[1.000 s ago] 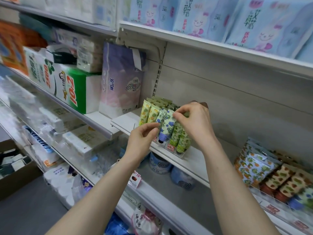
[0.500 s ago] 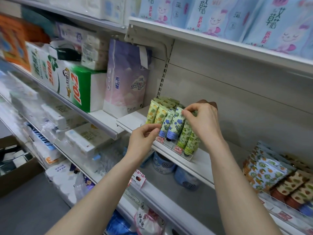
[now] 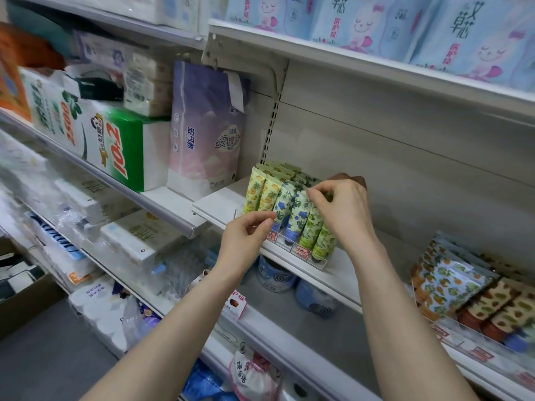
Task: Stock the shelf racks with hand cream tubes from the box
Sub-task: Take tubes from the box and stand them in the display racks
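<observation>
Hand cream tubes stand in rows in a clear rack [image 3: 301, 250] on the white shelf [image 3: 214, 202]: yellow pineapple tubes [image 3: 256, 192] at left, blue-flower tubes [image 3: 298, 215] in the middle, green-leaf tubes [image 3: 317, 230] at right. My left hand [image 3: 249, 235] pinches the lower side of the front left blue-flower tube. My right hand [image 3: 344, 209] pinches the top edge of a tube where the blue-flower and green-leaf rows meet. It hides the tubes behind it. A cardboard box [image 3: 20, 296] sits on the floor at far left.
A second rack of patterned tubes [image 3: 451, 285] stands lower right. Tissue packs [image 3: 202, 134] and green-white packs [image 3: 115, 143] fill the shelf to the left. Blue packs [image 3: 376, 18] line the shelf above. Round tins [image 3: 275, 277] sit on the shelf below.
Both hands stay at the front tubes. My left fingertips have crept slightly toward the blue-flower tube, and the view has drifted a little to the left.
</observation>
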The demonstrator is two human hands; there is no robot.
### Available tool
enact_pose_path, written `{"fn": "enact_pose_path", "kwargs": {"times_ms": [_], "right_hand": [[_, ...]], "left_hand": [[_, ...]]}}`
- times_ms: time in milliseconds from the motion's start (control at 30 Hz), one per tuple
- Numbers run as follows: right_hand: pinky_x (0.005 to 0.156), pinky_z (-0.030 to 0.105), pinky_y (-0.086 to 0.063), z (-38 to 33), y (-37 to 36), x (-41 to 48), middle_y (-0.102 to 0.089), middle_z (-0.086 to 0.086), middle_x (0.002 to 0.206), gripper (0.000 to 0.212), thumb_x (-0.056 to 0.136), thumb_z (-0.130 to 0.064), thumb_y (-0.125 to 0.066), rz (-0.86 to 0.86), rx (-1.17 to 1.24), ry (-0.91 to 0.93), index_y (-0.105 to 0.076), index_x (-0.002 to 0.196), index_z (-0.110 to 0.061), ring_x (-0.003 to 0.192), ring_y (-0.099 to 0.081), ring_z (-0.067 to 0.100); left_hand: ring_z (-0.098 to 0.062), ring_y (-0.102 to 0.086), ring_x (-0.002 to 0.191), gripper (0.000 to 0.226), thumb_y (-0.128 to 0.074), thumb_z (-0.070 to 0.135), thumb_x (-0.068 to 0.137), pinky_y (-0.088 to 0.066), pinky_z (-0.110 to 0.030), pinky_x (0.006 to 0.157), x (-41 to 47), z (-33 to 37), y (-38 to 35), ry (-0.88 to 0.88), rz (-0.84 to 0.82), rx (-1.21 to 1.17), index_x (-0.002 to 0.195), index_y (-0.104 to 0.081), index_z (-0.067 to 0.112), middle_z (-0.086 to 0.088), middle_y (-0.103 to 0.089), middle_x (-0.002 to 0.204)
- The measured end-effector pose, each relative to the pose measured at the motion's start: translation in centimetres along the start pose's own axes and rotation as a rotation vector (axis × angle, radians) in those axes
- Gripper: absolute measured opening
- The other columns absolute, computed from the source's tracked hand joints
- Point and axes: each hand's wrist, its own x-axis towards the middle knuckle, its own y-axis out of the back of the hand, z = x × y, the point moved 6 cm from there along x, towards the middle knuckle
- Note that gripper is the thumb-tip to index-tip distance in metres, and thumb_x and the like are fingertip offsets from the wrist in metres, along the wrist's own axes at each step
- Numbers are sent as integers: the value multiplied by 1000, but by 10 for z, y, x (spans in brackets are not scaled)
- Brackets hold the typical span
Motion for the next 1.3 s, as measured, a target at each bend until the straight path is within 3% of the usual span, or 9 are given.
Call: {"fn": "enact_pose_path", "kwargs": {"times_ms": [133,367,533,700,967,1300], "right_hand": [[78,26,-43,0,2,-1,-70,-4,75,20,92,-25,-64,-3,2,0,-77,81,-14,71,-57,7],[77,22,-38,0,11,-4,-71,-7,83,19,93,-27,-62,60,39,14,-78,93,-16,73,-53,2],[85,30,-36,14,32,-15,-65,-6,89,16,92,-29,-60,177,-4,28,-75,94,-23,89,-51,14],[82,27,-33,36,73,-38,-67,-5,99,20,91,-27,-62,240,-119,75,-69,109,-23,92,-49,21],[84,24,-31,97,175,-97,-69,-1,97,20,89,-26,-62,265,-320,46,-71,106,-20,97,-50,25],[80,23,-28,200,318,-213,-69,-2,100,20,92,-25,-62,276,-426,-123,-71,108,-18,97,-51,23]], "left_hand": [[-4,-65,93,17,-61,18,93,-53,-37,93,-2,2,-3,-2,-7,3,102,-74,24,11,-71,100],[-3,-66,90,18,-60,14,93,-54,-32,89,-7,14,-11,-46,-46,-25,101,-73,24,9,-73,95],[-7,-67,93,18,-59,12,93,-56,-32,87,-12,44,-35,-131,-134,-29,103,-72,19,5,-72,97],[-12,-67,90,17,-60,10,92,-56,-36,87,-20,74,-70,-243,-248,-16,104,-72,16,3,-72,95],[-2,-62,77,15,-63,10,90,-51,-27,80,-61,110,-173,-373,-428,-23,98,-71,21,9,-70,85],[-1,-66,81,19,-66,11,88,-52,-21,80,-185,139,-335,-475,-649,-3,96,-70,28,11,-72,91]]}}
